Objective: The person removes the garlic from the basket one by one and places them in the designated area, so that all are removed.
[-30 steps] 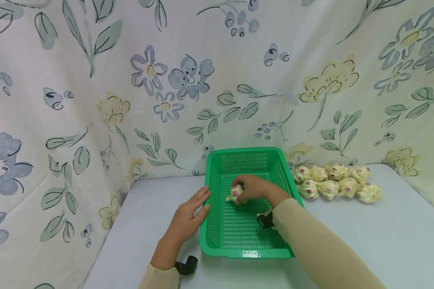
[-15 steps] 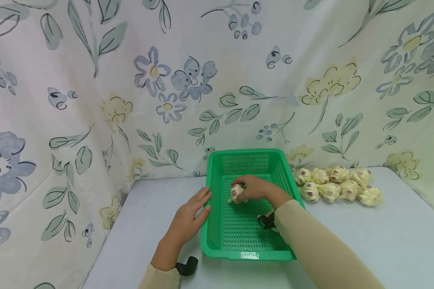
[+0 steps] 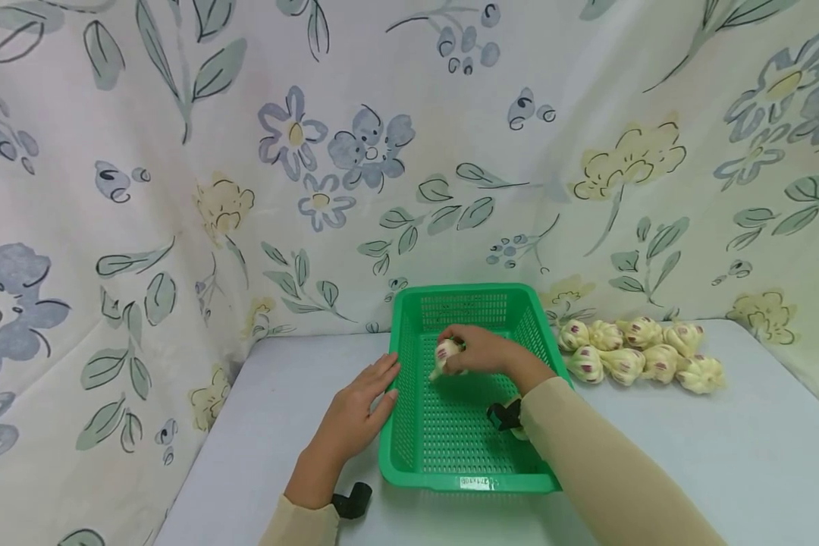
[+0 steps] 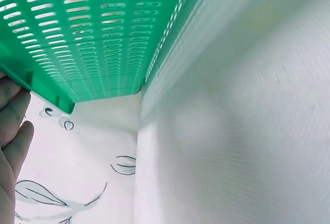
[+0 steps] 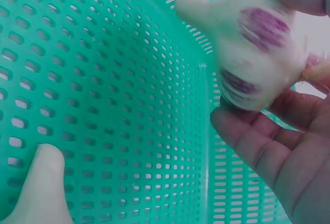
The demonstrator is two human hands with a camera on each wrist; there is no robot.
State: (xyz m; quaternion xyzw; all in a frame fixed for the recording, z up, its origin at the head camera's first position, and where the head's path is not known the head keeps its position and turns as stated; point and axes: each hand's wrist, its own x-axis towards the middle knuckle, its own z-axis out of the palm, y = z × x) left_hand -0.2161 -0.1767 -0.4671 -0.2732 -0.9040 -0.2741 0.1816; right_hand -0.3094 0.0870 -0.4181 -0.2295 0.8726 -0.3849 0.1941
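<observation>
Inside a green perforated plastic basket (image 3: pixel 471 482), my right hand (image 3: pixel 481 350) grips a garlic bulb (image 3: pixel 447 355). In the right wrist view the garlic bulb (image 5: pixel 258 48) is cream with purple streaks, its stem pointing left, thumb and fingers around it. The stem of a second garlic bulb (image 5: pixel 44 188) shows low in that view; in the head view my right wrist and its black strap mostly cover it. My left hand (image 3: pixel 355 406) rests with fingers extended against the basket's left rim; the left wrist view shows its fingertips (image 4: pixel 20 102) at the rim.
Several more garlic bulbs (image 3: pixel 624 365) lie in two rows on the white table (image 3: pixel 757 455), right of the basket. A floral cloth (image 3: pixel 355 250) hangs behind the table and along its left side. A white label (image 3: pixel 475 483) is on the basket's front rim.
My right hand has raised the garlic bulb slightly and tilted it within the basket. The left hand stays at the rim, and the head view has shifted a little.
</observation>
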